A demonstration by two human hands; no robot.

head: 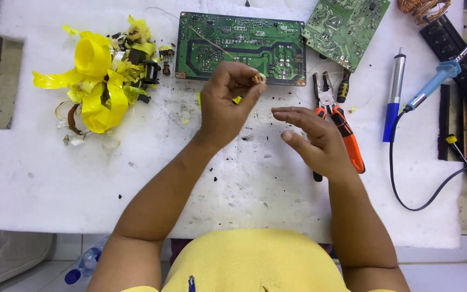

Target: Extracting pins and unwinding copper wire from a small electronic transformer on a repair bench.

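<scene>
White foam sheet (55,178) bearing green circuit board (240,48). Left hand (225,105) pinching small coil part (258,79) just below board; right hand (314,140) hovering nearby, fingers spread wide, over orange pliers (347,135).

Bright, even overhead light washes the white worktop (39,178); shadows faint, slight motion blur on fingers (293,114) near the circuit board (239,48).

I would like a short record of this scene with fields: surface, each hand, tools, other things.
surface: white foam sheet
left hand: raised, pinching a small coil piece
right hand: open, holding nothing, above the orange pliers
tools: soldering iron, desoldering pump
other: two green circuit boards, yellow tape pile
</scene>
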